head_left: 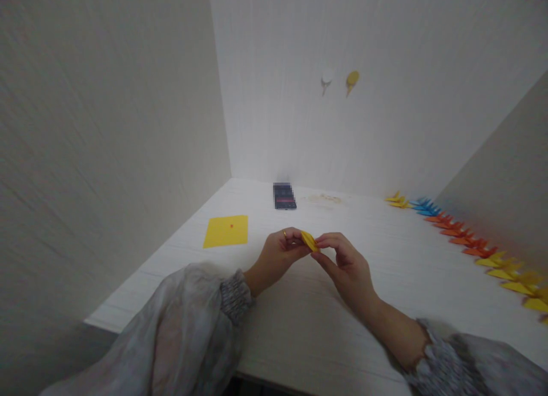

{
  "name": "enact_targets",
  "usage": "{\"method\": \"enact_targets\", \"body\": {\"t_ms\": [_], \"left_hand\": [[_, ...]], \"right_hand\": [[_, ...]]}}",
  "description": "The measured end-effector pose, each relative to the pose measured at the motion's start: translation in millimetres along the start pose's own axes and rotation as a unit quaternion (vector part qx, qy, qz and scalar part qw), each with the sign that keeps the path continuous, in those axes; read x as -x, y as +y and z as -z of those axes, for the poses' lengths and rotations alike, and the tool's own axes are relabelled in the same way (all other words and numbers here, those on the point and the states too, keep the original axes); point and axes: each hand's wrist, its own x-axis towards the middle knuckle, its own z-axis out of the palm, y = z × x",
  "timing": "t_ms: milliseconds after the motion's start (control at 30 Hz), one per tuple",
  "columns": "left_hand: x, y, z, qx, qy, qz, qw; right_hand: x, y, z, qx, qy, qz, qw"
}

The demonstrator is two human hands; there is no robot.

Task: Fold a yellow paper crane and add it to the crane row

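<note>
A small piece of folded yellow paper (309,241) is held up over the white table, between my two hands. My left hand (279,253) pinches its left side between thumb and fingers; a ring shows on one finger. From the right, my right hand (349,267) grips the other edge with thumb and fingertips. The paper's exact folds are too small to make out. Left of my hands, a flat yellow paper sheet (225,231) with a small red-orange dot lies on the table.
A dark phone (284,196) lies near the back wall. Along the right side runs a row of folded paper cranes: yellow (398,200), blue (424,206), orange-red (464,236) and yellow again (514,275). Two hooks, white (326,78) and yellow (352,79), are on the wall. The table's front edge (274,379) is below.
</note>
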Motion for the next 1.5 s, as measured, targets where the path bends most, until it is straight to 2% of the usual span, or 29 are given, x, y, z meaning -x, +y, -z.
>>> {"method": "enact_targets", "body": {"t_ms": [133, 267, 367, 567, 900, 1067, 1200, 1333, 1500], "left_hand": [[0.5, 1.3, -0.3, 0.011, -0.012, -0.005, 1.0], [1.3, 1.7, -0.9, 0.028, -0.027, -0.002, 0.999], [1.4, 0.6, -1.3, 0.044, -0.032, 0.004, 0.999], [1.0, -1.3, -1.3, 0.054, -0.045, 0.022, 0.997], [1.5, -0.1, -0.8, 0.073, -0.082, 0.054, 0.992], [1.5, 0.2, -1.7, 0.078, -0.073, 0.057, 0.993], [1.5, 0.5, -2.1, 0.082, -0.067, 0.052, 0.993], [0.9, 1.3, -1.9, 0.076, -0.055, 0.048, 0.994], [0.0, 1.6, -2.2, 0.081, -0.053, 0.049, 0.994]], "right_hand": [[2.0, -2.3, 1.6, -0.043, -0.007, -0.021, 0.999], [1.6, -3.3, 2.3, -0.119, 0.007, -0.109, 0.987], [0.5, -0.8, 2.1, -0.158, -0.009, -0.17, 0.973], [-0.1, 5.4, 2.7, -0.215, -0.044, -0.24, 0.946], [-0.8, -2.6, 1.9, -0.195, -0.04, -0.246, 0.949], [2.5, 0.5, 2.4, -0.157, -0.021, -0.183, 0.97], [1.9, 2.2, 6.4, -0.095, -0.048, -0.126, 0.986], [0.6, 1.8, 9.2, -0.087, -0.064, -0.068, 0.992], [1.3, 1.5, 9.4, -0.069, -0.062, -0.071, 0.993]]}}
